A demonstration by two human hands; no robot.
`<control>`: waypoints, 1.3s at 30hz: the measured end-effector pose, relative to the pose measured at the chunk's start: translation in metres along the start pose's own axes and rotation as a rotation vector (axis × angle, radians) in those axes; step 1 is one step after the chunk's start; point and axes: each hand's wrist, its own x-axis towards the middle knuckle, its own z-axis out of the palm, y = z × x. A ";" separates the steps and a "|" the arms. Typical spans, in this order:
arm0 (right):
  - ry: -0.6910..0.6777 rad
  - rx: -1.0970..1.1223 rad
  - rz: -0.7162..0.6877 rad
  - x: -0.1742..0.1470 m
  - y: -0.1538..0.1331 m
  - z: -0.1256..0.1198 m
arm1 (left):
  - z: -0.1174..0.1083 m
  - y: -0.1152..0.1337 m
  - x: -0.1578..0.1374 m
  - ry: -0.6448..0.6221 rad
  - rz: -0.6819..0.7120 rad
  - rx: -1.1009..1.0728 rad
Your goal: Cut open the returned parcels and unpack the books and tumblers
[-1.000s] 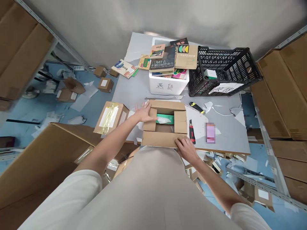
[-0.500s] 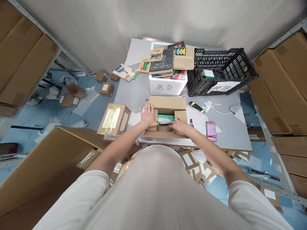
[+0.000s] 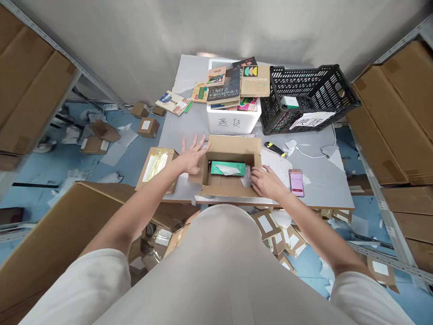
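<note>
Spreading left hand (image 3: 193, 157) wide, curling right hand (image 3: 266, 181), grip unclear, at opposite sides of open brown cardboard box (image 3: 233, 144), with green rectangular carton (image 3: 215, 168) inside, between both.

There are 2 hands (image 3: 192, 159) (image 3: 268, 183), 1 crate (image 3: 313, 85) and 1 phone (image 3: 297, 183).

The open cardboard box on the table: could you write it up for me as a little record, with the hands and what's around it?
Container: open cardboard box, flaps spread
Inside: green item with a white patch
Left hand: fingers spread, at the box's left flap
Right hand: at the box's right side; grip unclear
Behind: white bin piled with books; black crate
To the right: phone, yellow-and-black cutter
To the left: taped carton
</note>
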 end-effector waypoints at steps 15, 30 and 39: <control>-0.178 0.343 0.425 -0.051 0.029 0.080 | 0.059 0.004 0.006 -0.052 0.087 -0.008; -0.352 0.058 0.448 0.087 -0.001 0.029 | 0.053 0.006 0.008 -0.050 0.056 -0.049; -0.163 -0.013 0.124 0.134 -0.019 0.070 | 0.062 0.002 0.009 0.002 0.081 -0.090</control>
